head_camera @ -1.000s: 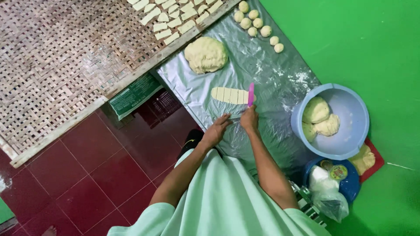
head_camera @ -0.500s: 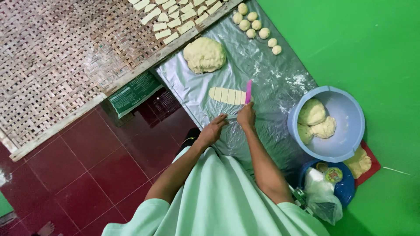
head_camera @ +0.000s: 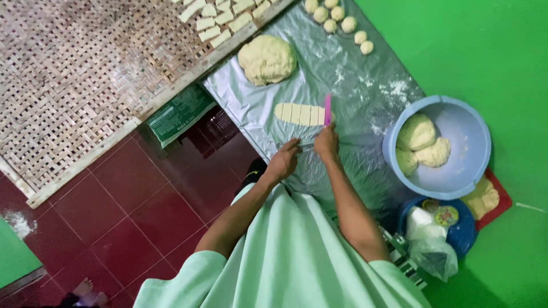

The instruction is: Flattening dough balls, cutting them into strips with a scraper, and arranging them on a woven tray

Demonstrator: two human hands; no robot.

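Left hand (head_camera: 283,161) shifted nearer right hand (head_camera: 326,142), fingers pinching pink cutter (head_camera: 327,109), dough strip (head_camera: 302,113)

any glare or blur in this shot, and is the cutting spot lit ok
Head view: soft glare on the crinkled plastic sheet; the dough strip and pink cutter in the right hand are evenly lit and fairly sharp; left hand slightly soft; no hard shadows; the red tile floor looks darker.

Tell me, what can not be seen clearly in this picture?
- Head view: right hand covers the pink cutter's handle, so its grip is unclear.
- Left hand's fingertips are too small to tell if they touch the sheet.
- Top edge cuts off the dough balls row.
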